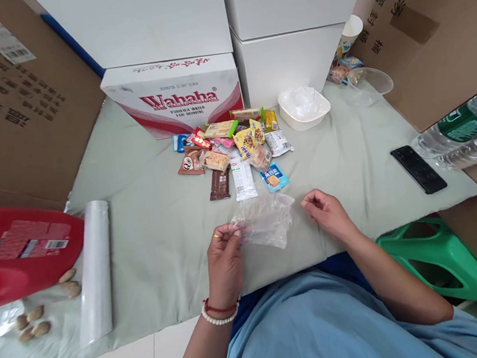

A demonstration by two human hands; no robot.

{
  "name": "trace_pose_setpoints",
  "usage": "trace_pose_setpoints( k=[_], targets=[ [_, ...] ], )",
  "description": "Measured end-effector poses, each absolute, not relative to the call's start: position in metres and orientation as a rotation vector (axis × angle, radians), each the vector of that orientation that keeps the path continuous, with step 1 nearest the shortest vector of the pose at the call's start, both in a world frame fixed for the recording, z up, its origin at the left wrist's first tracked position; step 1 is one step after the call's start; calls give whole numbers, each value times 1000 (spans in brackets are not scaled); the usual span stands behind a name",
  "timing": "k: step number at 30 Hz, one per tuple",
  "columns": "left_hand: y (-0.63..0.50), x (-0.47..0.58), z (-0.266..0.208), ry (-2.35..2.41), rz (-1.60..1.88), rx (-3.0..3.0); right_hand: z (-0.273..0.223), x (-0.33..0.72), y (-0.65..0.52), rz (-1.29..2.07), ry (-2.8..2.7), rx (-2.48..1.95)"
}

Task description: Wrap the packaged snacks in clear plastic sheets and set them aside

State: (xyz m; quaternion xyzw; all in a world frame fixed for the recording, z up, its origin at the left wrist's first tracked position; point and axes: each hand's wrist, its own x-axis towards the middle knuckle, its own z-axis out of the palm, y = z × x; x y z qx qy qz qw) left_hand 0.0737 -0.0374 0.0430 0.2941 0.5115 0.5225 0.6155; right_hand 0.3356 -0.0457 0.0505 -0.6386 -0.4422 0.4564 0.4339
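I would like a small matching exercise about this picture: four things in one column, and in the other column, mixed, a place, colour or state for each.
Column 1
1. plastic bag
2. right hand
3. bowl
4. phone

Column 2
A. white, with crumpled clear plastic inside
B. black, lying near the clear bottles
C. partly curled, apart from the bag
D. held by the left hand

Right pairs: 1-D, 2-C, 3-A, 4-B
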Motion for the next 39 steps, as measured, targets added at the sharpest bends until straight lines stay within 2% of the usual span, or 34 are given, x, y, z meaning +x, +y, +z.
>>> trace_pose_setpoints(
  k=[4,8,11,16,20,26,31,36,39],
  targets=[
    [-45,85,60,1148,1219,878,70,316,-61,1089,-1384,-1393],
    [-58,102,72,854,1048,1242,71,292,-68,1142,-1510,-1324],
    [-62,111,66,785,997,1318,61,286,-65,1250,-1338,-1358],
    [-61,118,40,1109,1069,1269,50,290,-61,1377,-1004,-1274],
    [-55,121,27,1264,963,1286,55,296,-58,1580,-640,-1062],
    [-35,120,23,1244,904,996,61,320,-59,1682,-429,-881],
    [-23,109,21,1251,899,1032,55,358,-72,1512,-424,-1073],
    [-21,87,22,1305,982,986,46,401,-84,1259,-634,-1586],
    [-25,83,23,1293,1008,1025,52,410,-87,901,-797,-1865]
  ],
)
